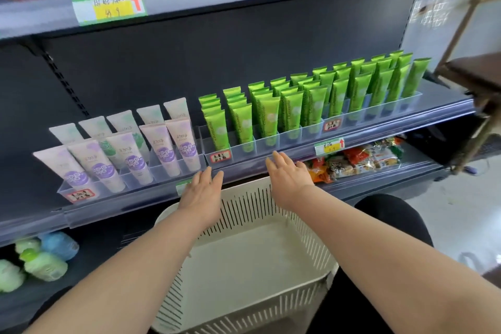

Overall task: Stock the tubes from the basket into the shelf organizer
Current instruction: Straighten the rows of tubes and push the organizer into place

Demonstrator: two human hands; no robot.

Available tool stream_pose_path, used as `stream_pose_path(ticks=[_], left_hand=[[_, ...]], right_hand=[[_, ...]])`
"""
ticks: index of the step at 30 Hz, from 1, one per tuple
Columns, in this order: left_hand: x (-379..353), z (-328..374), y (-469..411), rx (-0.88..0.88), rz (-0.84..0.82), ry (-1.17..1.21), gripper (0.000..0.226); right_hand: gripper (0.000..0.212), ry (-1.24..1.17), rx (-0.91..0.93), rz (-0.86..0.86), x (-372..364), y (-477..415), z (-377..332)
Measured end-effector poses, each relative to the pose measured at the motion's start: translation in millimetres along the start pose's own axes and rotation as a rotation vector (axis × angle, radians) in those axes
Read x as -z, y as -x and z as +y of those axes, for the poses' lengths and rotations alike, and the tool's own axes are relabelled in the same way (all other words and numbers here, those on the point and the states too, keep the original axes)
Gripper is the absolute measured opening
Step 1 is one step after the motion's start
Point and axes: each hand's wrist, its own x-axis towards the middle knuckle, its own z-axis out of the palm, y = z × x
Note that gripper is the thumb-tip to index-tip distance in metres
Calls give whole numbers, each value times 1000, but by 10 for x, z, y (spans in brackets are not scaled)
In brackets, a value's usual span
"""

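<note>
Grip slack: left hand (202, 192) and right hand (288, 176) flat over one basket (252, 252)

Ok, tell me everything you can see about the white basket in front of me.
The basket is cream-white plastic, rectangular with rounded corners, its walls cut with vertical slits above a solid floor. It sits upright and empty, just below the front edge of the shelf. The left hand and right hand, both open, reach over its far rim; whether they touch it is unclear.
</note>
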Motion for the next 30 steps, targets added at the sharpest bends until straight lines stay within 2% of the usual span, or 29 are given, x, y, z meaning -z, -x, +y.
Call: stream_pose_path(ticks=[6, 11, 15, 20, 30], left_hand=[[-49, -195, -85, 2, -8, -59, 76], [-148, -380, -151, -153, 117, -293, 81], [-307, -492, -158, -196, 171, -365, 85], [-450, -585, -225, -219, 155, -376, 80], [-668, -715, -303, -289, 349, -339, 71]], right_hand=[[81, -35, 33, -18, -77, -215, -84], [86, -39, 40, 61, -335, -384, -171], [94, -57, 14, 64, -640, -378, -292], [99, -17, -25, 51, -892, -425, -428], [110, 11, -101, 110, -1076, -486, -521]])
